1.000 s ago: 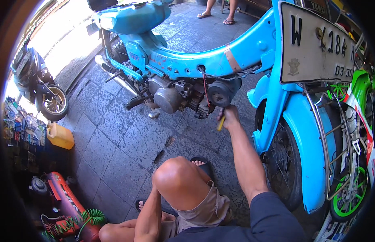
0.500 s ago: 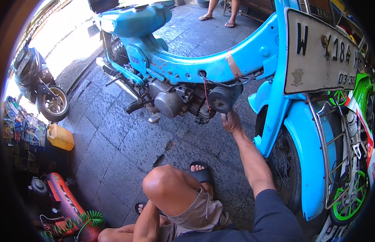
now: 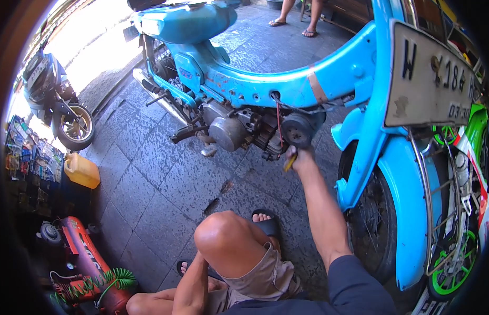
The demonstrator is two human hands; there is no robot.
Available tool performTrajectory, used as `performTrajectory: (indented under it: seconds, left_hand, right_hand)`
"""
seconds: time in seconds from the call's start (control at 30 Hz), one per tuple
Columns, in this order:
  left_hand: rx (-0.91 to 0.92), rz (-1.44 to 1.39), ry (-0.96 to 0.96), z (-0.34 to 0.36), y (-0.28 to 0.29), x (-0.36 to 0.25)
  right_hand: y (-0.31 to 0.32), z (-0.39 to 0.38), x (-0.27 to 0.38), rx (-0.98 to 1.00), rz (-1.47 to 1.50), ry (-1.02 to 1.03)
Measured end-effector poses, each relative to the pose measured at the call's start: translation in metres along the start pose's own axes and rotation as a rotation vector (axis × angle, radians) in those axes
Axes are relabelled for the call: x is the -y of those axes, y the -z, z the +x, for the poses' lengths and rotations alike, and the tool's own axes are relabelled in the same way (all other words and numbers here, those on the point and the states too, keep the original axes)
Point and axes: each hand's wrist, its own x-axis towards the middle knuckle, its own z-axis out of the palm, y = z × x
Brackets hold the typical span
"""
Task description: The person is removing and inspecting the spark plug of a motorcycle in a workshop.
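My right hand [image 3: 302, 156] is closed around a short tool with a yellow handle [image 3: 290, 162], whose other end I cannot make out. It sits just below a round black horn-like part [image 3: 297, 129], in front of the finned cylinder of the engine [image 3: 228, 131]. The engine hangs under the light blue frame of an underbone motorcycle [image 3: 244, 84]. A red wire [image 3: 279, 121] runs down from a hole in that frame, close to the hand. My left forearm [image 3: 193, 286] reaches between my bent legs, and the left hand is hidden behind my right knee.
The front wheel [image 3: 369, 215] and blue fender [image 3: 407, 210] stand right of my arm. Beyond is a green-wheeled motorcycle [image 3: 454, 257]. At left are a red compressor [image 3: 89, 247], a yellow jerrycan [image 3: 82, 170] and a parked scooter [image 3: 58, 100]. A person's feet [image 3: 309, 32] stand behind the motorcycle.
The whole view has shifted, so the motorcycle appears slightly further right and lower. My right hand has turned under the round black part, and the yellow handle now shows in it.
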Motion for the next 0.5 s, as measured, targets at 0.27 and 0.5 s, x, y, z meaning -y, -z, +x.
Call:
performTrajectory:
  seconds: [0.27,0.5]
  left_hand:
    - [0.017,-0.019,0.026,0.0,0.005,0.002]
    - [0.044,-0.033,0.07,-0.005,0.004,0.005]
  right_hand:
    - [0.01,-0.014,0.01,0.059,-0.036,0.054]
    - [0.039,0.026,-0.002,0.202,-0.815,0.998]
